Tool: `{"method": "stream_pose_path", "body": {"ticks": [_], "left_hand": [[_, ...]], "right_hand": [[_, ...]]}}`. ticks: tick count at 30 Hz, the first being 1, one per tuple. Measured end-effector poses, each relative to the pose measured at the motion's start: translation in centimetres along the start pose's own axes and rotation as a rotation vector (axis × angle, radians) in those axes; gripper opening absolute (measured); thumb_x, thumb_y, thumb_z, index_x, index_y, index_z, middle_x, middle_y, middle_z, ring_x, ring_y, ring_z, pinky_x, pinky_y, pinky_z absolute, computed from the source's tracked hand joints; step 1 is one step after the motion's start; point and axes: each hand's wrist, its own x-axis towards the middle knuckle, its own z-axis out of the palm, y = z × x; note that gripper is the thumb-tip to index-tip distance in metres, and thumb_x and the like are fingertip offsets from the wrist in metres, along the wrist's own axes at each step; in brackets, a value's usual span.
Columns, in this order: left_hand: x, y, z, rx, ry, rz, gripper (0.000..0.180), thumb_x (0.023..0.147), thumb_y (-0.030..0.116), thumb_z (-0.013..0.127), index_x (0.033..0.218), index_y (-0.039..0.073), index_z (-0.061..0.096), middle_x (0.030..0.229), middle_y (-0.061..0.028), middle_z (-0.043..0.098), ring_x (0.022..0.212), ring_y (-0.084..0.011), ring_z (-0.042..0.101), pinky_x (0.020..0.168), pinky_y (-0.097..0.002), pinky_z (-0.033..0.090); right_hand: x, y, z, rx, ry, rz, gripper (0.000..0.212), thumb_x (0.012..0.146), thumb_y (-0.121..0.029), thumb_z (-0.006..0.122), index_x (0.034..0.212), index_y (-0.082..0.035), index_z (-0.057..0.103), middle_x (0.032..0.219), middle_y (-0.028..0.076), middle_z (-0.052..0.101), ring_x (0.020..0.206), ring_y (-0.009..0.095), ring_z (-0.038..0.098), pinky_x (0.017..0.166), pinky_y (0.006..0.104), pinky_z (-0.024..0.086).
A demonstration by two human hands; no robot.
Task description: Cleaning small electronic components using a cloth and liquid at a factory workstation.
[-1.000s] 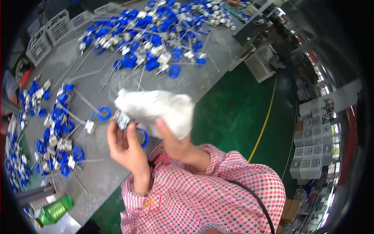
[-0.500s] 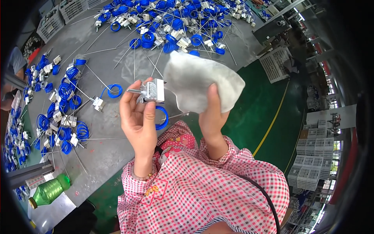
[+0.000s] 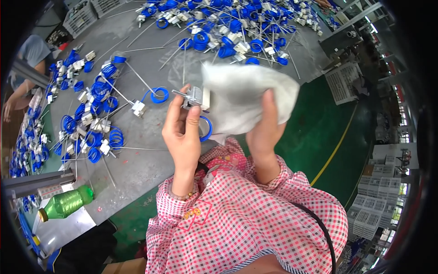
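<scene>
My left hand (image 3: pixel 183 139) is closed on a small capillary thermostat (image 3: pixel 197 97), a white block with a metal bracket and a thin shaft pointing left. From it a blue coil (image 3: pixel 208 129) hangs beside my thumb. My right hand (image 3: pixel 264 132) grips a white cloth (image 3: pixel 235 98), thumb on top and the other fingers hidden behind it. Motion smears the cloth; its left edge meets the block's right side in the picture, but I cannot tell whether they touch. Close to my left hand, a similar thermostat (image 3: pixel 138 108) with a blue coil lies on the grey table (image 3: pixel 141 132).
A large heap of blue-coiled thermostats (image 3: pixel 228 36) covers the table's far side, thin rods sticking out. Another group (image 3: pixel 93 123) lies left. A green bottle (image 3: pixel 66 204) rests near the left edge. Another person's arm (image 3: pixel 20 93) shows far left; a white crate (image 3: pixel 344 82) stands right.
The cloth has come closer to the thermostat's white block, and the thermostat has tilted slightly. The whole view has shifted, so the table and heaps appear farther right.
</scene>
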Motion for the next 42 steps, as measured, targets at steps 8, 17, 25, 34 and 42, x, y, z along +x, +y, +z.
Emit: {"method": "stream_pose_path", "body": {"ticks": [8,17,25,34,42], "left_hand": [[0.3,-1.0,-1.8,0.044,0.062,0.037,0.033,0.081,0.005,0.053,0.111,-0.005,0.047,0.1,-0.0092,0.055,0.08,-0.0089,0.053,0.071,-0.0211,0.042],[0.2,0.5,-1.9,-0.103,0.034,-0.015,0.033,0.082,0.007,0.052,0.112,-0.004,0.047,0.093,-0.007,0.057,0.081,-0.0093,0.053,0.072,-0.0214,0.041],[0.7,1.3,-3.1,-0.014,0.07,0.062,0.034,0.081,0.007,0.053,0.113,-0.004,0.046,0.094,-0.0068,0.057,0.081,-0.0099,0.053,0.073,-0.0227,0.041],[0.9,1.8,-4.0,0.019,0.088,0.079,0.035,0.082,0.008,0.052,0.114,-0.004,0.045,0.099,-0.0096,0.056,0.083,-0.0106,0.054,0.073,-0.0217,0.041],[1.0,0.7,-4.9,0.101,0.149,0.2,0.032,0.083,0.006,0.049,0.113,-0.006,0.045,0.1,-0.0113,0.055,0.092,-0.0154,0.053,0.079,-0.026,0.041]], "right_hand": [[-2.1,-0.4,0.8,-0.48,-0.566,-0.508,0.032,0.078,-0.005,0.05,0.108,0.003,0.046,0.107,0.011,0.049,0.104,0.022,0.043,0.093,0.033,0.026],[-0.9,0.3,2.4,-0.328,-0.307,-0.417,0.032,0.079,-0.001,0.052,0.11,0.003,0.043,0.106,0.01,0.05,0.097,0.017,0.049,0.084,0.0282,0.038],[-0.1,-1.4,3.0,-0.008,-0.09,-0.15,0.023,0.082,-0.005,0.05,0.104,0.002,0.051,0.104,0.007,0.052,0.09,0.014,0.051,0.08,0.0263,0.04],[-1.4,-0.9,2.0,-0.141,-0.38,-0.25,0.025,0.079,0.0,0.053,0.104,0.002,0.051,0.099,0.006,0.055,0.089,0.014,0.053,0.081,0.0241,0.038],[-2.4,1.4,1.9,-0.271,-0.719,-0.427,0.036,0.064,-0.007,0.063,0.097,0.002,0.053,0.091,0.015,0.057,0.087,0.024,0.057,0.073,0.0295,0.044]]}}
